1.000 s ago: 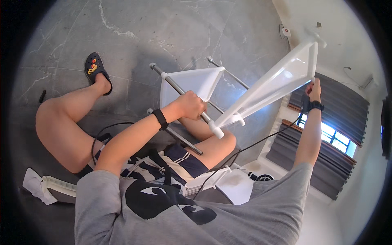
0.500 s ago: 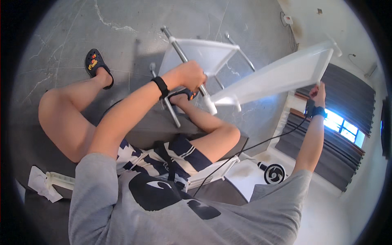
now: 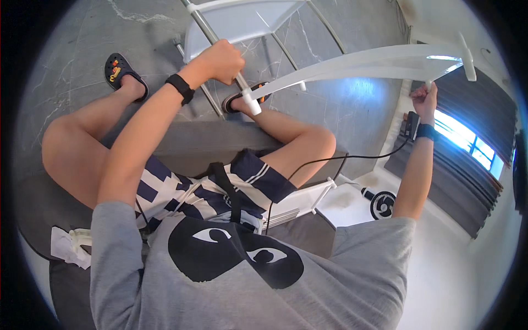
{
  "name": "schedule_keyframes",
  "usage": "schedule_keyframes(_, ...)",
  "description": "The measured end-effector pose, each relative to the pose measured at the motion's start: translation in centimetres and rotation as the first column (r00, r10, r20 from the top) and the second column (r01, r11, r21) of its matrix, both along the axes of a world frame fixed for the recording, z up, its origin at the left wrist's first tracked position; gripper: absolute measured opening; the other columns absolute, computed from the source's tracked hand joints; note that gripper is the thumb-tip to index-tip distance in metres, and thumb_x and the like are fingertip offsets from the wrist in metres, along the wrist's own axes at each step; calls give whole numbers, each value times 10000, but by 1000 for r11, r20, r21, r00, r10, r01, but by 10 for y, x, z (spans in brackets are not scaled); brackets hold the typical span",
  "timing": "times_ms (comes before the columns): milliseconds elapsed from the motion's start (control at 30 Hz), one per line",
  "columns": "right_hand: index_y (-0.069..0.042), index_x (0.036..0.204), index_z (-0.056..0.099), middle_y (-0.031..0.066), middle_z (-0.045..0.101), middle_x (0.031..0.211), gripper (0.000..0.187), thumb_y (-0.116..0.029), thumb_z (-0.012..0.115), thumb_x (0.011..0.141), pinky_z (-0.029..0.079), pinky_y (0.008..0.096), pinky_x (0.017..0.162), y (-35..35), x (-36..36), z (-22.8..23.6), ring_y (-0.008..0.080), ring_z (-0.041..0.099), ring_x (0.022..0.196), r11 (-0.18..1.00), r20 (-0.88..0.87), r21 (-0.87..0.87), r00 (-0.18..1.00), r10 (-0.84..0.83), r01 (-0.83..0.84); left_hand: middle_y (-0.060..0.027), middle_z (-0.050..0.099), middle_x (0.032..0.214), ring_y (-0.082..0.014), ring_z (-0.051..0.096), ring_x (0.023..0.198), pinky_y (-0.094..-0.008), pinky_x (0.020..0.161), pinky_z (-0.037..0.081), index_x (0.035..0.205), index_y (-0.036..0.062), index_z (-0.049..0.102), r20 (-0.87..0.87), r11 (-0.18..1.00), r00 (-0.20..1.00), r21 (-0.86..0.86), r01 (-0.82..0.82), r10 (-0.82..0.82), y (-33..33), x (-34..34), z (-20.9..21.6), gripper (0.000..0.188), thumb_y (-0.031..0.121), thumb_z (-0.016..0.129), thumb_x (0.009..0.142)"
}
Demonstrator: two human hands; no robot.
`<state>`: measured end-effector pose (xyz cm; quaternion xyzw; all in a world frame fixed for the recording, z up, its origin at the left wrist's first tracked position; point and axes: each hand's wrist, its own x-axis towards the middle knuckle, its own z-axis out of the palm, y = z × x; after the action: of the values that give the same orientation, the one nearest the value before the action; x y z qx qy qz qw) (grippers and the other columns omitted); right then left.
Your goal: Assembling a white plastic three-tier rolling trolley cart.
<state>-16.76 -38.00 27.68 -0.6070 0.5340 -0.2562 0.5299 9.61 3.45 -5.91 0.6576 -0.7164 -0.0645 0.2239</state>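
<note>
My left hand [image 3: 219, 61] is closed around a silver metal tube [image 3: 203, 25] that ends in a white plastic fitting [image 3: 252, 103]. Beyond it, a white shelf panel [image 3: 242, 22] sits among several more metal tubes of the same frame [image 3: 286, 54]. A second white shelf panel [image 3: 357, 65] stretches from near that fitting across to the right, looking bowed. White fittings show at its far right end [image 3: 467, 58]. My right hand [image 3: 424, 100] is raised at the right, its fingers closed on the fitting at the panel's near right corner.
My feet in dark clogs [image 3: 122, 71] rest on a grey marbled floor [image 3: 148, 38]. More white panels [image 3: 297, 202] lie beside my lap on the dark seat, near a small fan [image 3: 381, 204]. White paper [image 3: 69, 247] lies at left. A black cable [image 3: 352, 157] runs toward my right wrist.
The frame and my left hand have shifted up and left in view. The long panel has swung to a more level angle, its right end slightly further right, with both hands still holding on.
</note>
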Motion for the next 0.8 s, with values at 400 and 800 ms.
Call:
schedule_keyframes(400,-113,727,453,-18,369,614,379,-421,520,938,340,280,570,50,-78,-87,137,392,576,959,101,242,979,-178,150,-49,618,598,-250,624,625,-358,612,451,629,115,648,114,975,974,133,178,-194,28,0,-12,163,200,754,538)
schedule_keyframes(800,13,1283,460,152,519,1214,456,-126,609,876,451,369,900,203,3,-125,262,518,1082,455,-260,-848,962,87,-270,-59,618,597,-254,616,625,-369,617,467,591,110,614,-92,990,986,9,141,-140,59,-2,-32,161,183,743,529)
